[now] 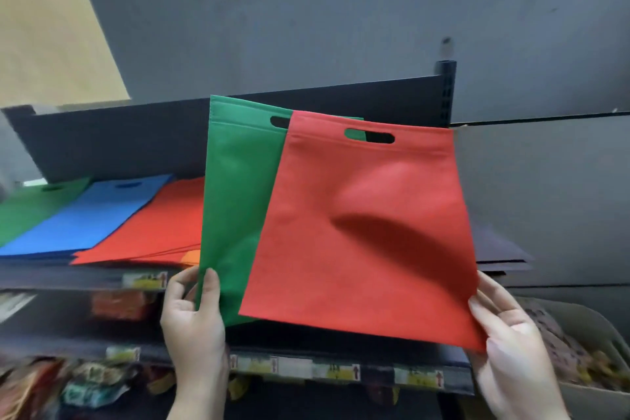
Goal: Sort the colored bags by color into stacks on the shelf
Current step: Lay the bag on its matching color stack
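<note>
- A green bag [235, 201] is pinched at its lower corner by the left hand [194, 320]; its right half is hidden behind a red bag [368, 232].
- The red bag's lower right corner is gripped by the right hand [508, 337].
- Left of the hands, a red stack [160, 222] is partly covered.

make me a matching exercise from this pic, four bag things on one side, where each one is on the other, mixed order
Things
1. held red bag
2. held green bag
3. blue stack
4. red stack

Places
A. pinched by the left hand
B. lying on the shelf, just right of the blue bags
C. gripped by the right hand
D. lying between the green and red stacks

Pairs: 1-C, 2-A, 3-D, 4-B
</note>
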Available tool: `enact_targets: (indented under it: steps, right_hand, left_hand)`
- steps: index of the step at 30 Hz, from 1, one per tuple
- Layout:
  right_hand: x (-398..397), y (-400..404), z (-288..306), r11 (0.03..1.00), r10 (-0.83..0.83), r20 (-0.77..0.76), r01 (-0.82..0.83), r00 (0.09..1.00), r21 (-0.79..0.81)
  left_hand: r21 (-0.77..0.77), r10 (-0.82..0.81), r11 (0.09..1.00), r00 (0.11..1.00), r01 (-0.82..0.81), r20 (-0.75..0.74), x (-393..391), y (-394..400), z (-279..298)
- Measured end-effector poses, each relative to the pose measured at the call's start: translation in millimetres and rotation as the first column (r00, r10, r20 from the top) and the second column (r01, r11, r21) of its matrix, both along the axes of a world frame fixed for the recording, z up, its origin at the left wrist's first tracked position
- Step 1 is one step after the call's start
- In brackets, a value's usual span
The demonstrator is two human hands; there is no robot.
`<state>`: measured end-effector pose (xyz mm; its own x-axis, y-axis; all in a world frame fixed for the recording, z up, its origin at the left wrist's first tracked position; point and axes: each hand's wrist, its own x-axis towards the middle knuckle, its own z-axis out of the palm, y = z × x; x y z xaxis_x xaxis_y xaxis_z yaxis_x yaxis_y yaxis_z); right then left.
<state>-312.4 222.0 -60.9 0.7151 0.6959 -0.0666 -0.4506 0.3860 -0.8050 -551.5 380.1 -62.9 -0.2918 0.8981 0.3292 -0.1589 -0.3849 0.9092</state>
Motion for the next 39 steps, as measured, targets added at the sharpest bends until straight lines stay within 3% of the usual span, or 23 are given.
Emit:
enact_targets:
  steps: [11,22,28,39]
  right_hand:
    - [-116,120,1,0.98,0.182,0.045,-0.185,0.982,0.077]
    - [-180,189,16,0.946,0.313,0.089,-0.318,0.946,0.056]
    - [-207,234,23,0.942,0.305,0.125,-0.318,0.944,0.104]
    - [-247,317,28,0.953,0.237,0.131,-0.257,0.963,0.159]
  left_hand:
    - [-0.024,0.122,0.992,0.992,-0.121,0.033,-139,66,5]
    - [-0.035,0.23,0.973,0.973,-0.229,0.029,-219,100,12]
    - [-0.007,0.283,0.959,0.959,-0.283,0.0,-249,141,18]
    - [-0.023,0.225,0.974,0.974,-0.224,0.006,-285,229,32]
